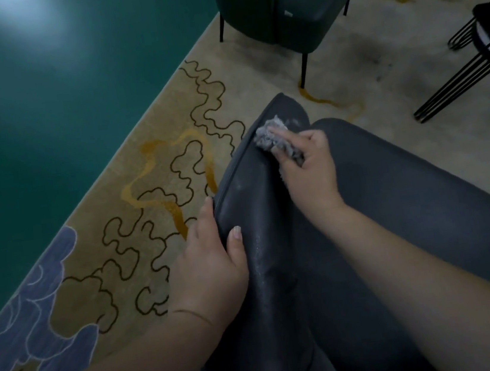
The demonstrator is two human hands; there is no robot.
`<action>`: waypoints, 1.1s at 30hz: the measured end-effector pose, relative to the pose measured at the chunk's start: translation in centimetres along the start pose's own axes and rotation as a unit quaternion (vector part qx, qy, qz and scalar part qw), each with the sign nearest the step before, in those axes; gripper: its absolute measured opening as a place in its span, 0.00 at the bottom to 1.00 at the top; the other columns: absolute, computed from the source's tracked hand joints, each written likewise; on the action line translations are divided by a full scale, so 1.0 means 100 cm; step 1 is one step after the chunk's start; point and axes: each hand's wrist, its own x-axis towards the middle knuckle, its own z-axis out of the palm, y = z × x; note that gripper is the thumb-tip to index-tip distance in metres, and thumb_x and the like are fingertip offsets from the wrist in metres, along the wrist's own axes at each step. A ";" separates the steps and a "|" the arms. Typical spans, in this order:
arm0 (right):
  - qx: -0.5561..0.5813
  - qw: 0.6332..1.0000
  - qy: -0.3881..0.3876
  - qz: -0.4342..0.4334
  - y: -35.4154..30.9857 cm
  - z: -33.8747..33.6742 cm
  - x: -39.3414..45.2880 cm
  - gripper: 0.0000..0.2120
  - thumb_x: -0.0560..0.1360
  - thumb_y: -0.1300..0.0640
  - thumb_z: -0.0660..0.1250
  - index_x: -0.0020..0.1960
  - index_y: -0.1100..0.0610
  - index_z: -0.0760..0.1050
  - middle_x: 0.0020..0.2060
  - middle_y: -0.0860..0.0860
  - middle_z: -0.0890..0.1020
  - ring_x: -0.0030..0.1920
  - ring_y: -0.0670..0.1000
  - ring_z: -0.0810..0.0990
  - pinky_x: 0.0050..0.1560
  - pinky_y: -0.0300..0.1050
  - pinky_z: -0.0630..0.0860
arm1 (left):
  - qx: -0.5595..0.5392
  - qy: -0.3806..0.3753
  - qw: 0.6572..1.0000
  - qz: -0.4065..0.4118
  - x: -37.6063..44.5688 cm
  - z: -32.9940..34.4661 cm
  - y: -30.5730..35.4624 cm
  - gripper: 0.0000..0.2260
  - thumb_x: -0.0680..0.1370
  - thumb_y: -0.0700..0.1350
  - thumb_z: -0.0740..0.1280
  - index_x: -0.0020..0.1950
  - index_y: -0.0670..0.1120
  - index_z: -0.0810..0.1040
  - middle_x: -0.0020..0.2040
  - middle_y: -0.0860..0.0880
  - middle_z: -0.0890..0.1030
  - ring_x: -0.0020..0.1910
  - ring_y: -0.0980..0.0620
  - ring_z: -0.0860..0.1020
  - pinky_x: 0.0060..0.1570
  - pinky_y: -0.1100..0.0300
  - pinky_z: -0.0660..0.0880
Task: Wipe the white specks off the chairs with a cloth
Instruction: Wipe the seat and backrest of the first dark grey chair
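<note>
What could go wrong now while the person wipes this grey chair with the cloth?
The cloth in the right hand is bunched small, so it may miss the pale specks lower down the grey chair. The left hand only grips the chair's edge, so the chair might shift if pressed hard.

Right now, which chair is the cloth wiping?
The dark grey chair under both hands; the green chair and black wire-legged chair stand apart, untouched.

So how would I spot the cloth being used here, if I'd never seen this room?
Find the dark grey leather chair filling the lower middle, over the patterned tan carpet. At its far rounded end, the right hand presses a small crumpled grey fluffy cloth on it. It is the only pale, fuzzy thing there.
</note>
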 end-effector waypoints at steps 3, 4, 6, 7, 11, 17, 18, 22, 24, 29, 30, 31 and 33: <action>-0.010 0.999 0.036 0.025 0.004 -0.011 0.029 0.13 0.78 0.59 0.66 0.61 0.50 0.77 0.50 0.50 0.72 0.44 0.35 0.72 0.44 0.19 0.66 | 0.002 0.003 1.000 0.002 0.001 0.002 0.000 0.30 0.77 0.60 0.49 0.77 0.53 0.50 0.74 0.50 0.65 0.65 0.48 0.71 0.57 0.54 0.70; -0.015 0.997 0.053 0.050 0.005 -0.012 0.044 0.14 0.78 0.58 0.65 0.63 0.53 0.77 0.52 0.52 0.72 0.45 0.36 0.73 0.45 0.18 0.65 | 0.003 0.004 1.000 0.002 0.001 0.002 -0.001 0.29 0.78 0.60 0.50 0.77 0.53 0.50 0.74 0.50 0.64 0.65 0.48 0.71 0.58 0.54 0.69; -0.007 0.995 0.056 0.087 0.006 -0.008 0.061 0.16 0.79 0.57 0.64 0.66 0.53 0.75 0.55 0.51 0.71 0.47 0.39 0.73 0.47 0.16 0.62 | 0.005 0.005 1.000 0.005 0.001 0.003 -0.002 0.29 0.78 0.60 0.50 0.78 0.53 0.49 0.74 0.51 0.64 0.66 0.49 0.70 0.58 0.55 0.69; 0.000 0.995 0.056 0.088 0.006 -0.003 0.058 0.16 0.79 0.57 0.63 0.67 0.52 0.74 0.55 0.50 0.70 0.47 0.38 0.73 0.48 0.16 0.61 | 0.004 0.005 1.000 0.004 0.001 0.003 -0.002 0.29 0.78 0.59 0.50 0.78 0.53 0.49 0.74 0.51 0.64 0.66 0.49 0.70 0.59 0.55 0.69; 0.003 0.999 0.035 0.029 0.009 0.006 0.011 0.18 0.78 0.59 0.65 0.58 0.36 0.72 0.46 0.43 0.65 0.44 0.37 0.70 0.53 0.21 0.65 | 0.005 0.001 1.000 -0.002 0.000 0.000 0.002 0.28 0.80 0.58 0.52 0.78 0.52 0.50 0.73 0.50 0.64 0.65 0.48 0.71 0.59 0.52 0.70; -0.018 0.994 0.071 0.084 0.019 -0.012 0.068 0.14 0.80 0.56 0.62 0.64 0.55 0.76 0.59 0.54 0.75 0.51 0.44 0.76 0.53 0.27 0.69 | 0.022 0.007 1.000 0.004 0.001 0.002 0.000 0.29 0.77 0.60 0.48 0.77 0.53 0.49 0.73 0.50 0.65 0.63 0.49 0.72 0.56 0.54 0.71; -0.006 0.992 0.068 0.105 0.017 -0.011 0.074 0.15 0.80 0.56 0.62 0.66 0.55 0.75 0.61 0.53 0.74 0.54 0.45 0.76 0.57 0.29 0.69 | 0.019 0.008 1.000 0.005 0.001 0.002 -0.001 0.29 0.77 0.61 0.47 0.77 0.54 0.49 0.73 0.50 0.66 0.63 0.49 0.72 0.56 0.55 0.70; -0.019 0.997 0.055 0.046 0.010 0.005 0.026 0.14 0.78 0.58 0.64 0.62 0.47 0.77 0.50 0.54 0.72 0.41 0.39 0.71 0.52 0.29 0.69 | 0.012 0.009 1.000 0.003 0.002 0.003 -0.001 0.30 0.76 0.61 0.48 0.77 0.53 0.50 0.72 0.50 0.66 0.63 0.49 0.72 0.54 0.56 0.70; -0.006 1.000 0.020 -0.014 0.007 0.005 -0.007 0.17 0.77 0.60 0.66 0.58 0.39 0.75 0.46 0.45 0.68 0.43 0.35 0.71 0.51 0.23 0.66 | 0.015 0.012 1.000 0.004 0.001 0.002 0.000 0.30 0.76 0.61 0.48 0.77 0.53 0.50 0.73 0.50 0.66 0.63 0.49 0.73 0.54 0.56 0.70; 0.015 0.989 0.097 0.108 0.021 -0.007 0.058 0.13 0.79 0.56 0.63 0.63 0.54 0.77 0.56 0.53 0.75 0.48 0.38 0.75 0.55 0.24 0.68 | 0.013 0.016 1.000 0.003 0.000 0.004 0.000 0.30 0.77 0.61 0.48 0.77 0.54 0.50 0.72 0.52 0.66 0.64 0.50 0.72 0.52 0.60 0.65; 0.042 0.984 0.102 0.141 0.022 -0.007 0.070 0.14 0.80 0.55 0.63 0.64 0.54 0.76 0.60 0.54 0.75 0.52 0.42 0.76 0.59 0.29 0.69 | 0.013 0.015 1.000 0.002 0.000 0.005 0.000 0.30 0.76 0.61 0.48 0.77 0.54 0.50 0.72 0.52 0.66 0.64 0.51 0.71 0.52 0.61 0.64; 0.053 0.981 0.106 0.154 0.021 -0.005 0.073 0.15 0.80 0.55 0.63 0.65 0.54 0.76 0.61 0.54 0.75 0.53 0.42 0.76 0.61 0.31 0.69 | 0.013 0.013 1.000 0.002 0.000 0.005 0.000 0.30 0.76 0.61 0.48 0.77 0.54 0.50 0.72 0.53 0.66 0.64 0.51 0.71 0.52 0.61 0.64; 0.025 0.987 0.106 0.118 0.015 0.004 0.054 0.13 0.79 0.55 0.64 0.64 0.52 0.76 0.56 0.52 0.74 0.46 0.34 0.74 0.55 0.24 0.67 | 0.010 0.011 1.000 0.003 0.000 0.004 -0.001 0.31 0.76 0.61 0.48 0.77 0.54 0.50 0.73 0.52 0.65 0.65 0.50 0.70 0.53 0.61 0.64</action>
